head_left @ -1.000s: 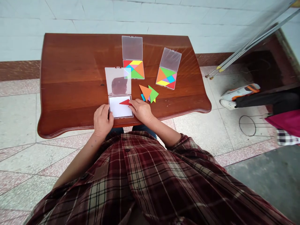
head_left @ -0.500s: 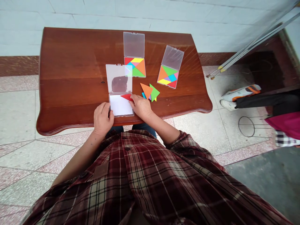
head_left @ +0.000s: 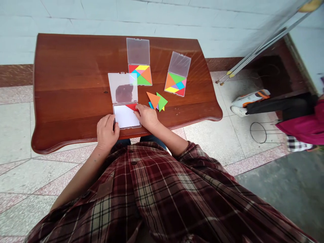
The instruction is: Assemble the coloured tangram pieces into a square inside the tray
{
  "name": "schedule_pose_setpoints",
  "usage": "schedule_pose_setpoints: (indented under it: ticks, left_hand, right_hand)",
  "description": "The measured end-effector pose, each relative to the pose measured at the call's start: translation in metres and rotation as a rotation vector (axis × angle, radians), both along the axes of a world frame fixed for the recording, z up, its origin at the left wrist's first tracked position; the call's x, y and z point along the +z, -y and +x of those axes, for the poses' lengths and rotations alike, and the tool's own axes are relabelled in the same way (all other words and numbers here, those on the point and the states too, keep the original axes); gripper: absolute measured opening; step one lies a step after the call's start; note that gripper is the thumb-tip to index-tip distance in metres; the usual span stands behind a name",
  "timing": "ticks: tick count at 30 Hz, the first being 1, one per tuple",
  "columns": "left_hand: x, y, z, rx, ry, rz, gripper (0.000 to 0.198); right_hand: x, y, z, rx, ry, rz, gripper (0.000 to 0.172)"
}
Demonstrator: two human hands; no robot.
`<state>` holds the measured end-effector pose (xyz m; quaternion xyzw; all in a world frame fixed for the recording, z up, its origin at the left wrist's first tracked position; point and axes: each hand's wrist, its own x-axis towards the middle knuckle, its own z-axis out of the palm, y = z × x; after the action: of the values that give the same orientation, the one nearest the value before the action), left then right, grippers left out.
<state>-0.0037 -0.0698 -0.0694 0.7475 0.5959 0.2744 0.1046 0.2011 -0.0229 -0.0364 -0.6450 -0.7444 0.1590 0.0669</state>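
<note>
A clear plastic tangram case (head_left: pixel 124 118) lies open at the table's near edge, its lid folded back and its base lined in white. My left hand (head_left: pixel 106 132) grips the left side of the base, thumb and fingers at the rim. In the upper right corner of the base is a red triangle piece (head_left: pixel 130 106), flat along the top edge. The fingers of my right hand (head_left: pixel 147 117) are closed on its right end and partly hide it. Right of the case lie loose pieces: an orange triangle (head_left: pixel 153 99), a green triangle (head_left: pixel 162 100), and partly covered blue, purple and yellow ones.
Two more open cases, one behind (head_left: pixel 143 81) and one at the right (head_left: pixel 174 84), hold filled tangrams on the brown wooden table (head_left: pixel 71 87). A tiled wall stands behind it. To the right are crutches (head_left: pixel 243 64) and a seated person's leg (head_left: pixel 265 105).
My right hand has brought the red triangle against the top right corner of the case, lying flatter and straighter. My left hand stays at the case's left side. The whole view has shifted slightly.
</note>
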Motion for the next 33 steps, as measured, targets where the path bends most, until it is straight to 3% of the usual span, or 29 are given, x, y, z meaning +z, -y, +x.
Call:
schedule_pose_setpoints:
  ticks: [11,18,22,27,30,33]
  left_hand:
    - [-0.001,-0.002,0.000,0.003,-0.004,-0.023,0.039]
    - [-0.002,-0.002,0.000,0.006,-0.014,0.015,0.039]
    - [-0.005,-0.003,-0.001,0.003,-0.013,0.041,0.037]
    - [-0.004,-0.004,0.000,0.003,-0.013,0.053,0.036]
    - [-0.003,-0.004,0.000,0.002,-0.035,0.059,0.037]
    - [-0.003,-0.004,0.000,-0.006,-0.052,0.064,0.038]
  right_hand:
    - [-0.001,-0.007,0.010,-0.093,-0.184,-0.031,0.022]
    - [0.011,-0.009,0.090,-0.334,-0.290,0.206,0.023]
    - [0.008,-0.020,0.118,-0.337,-0.214,0.193,0.022]
    - [0.008,-0.035,0.093,-0.241,-0.095,0.088,0.034]
    - [0.010,-0.041,0.075,-0.253,-0.020,0.029,0.054]
    - [0.010,-0.045,0.068,-0.265,0.004,0.001,0.060]
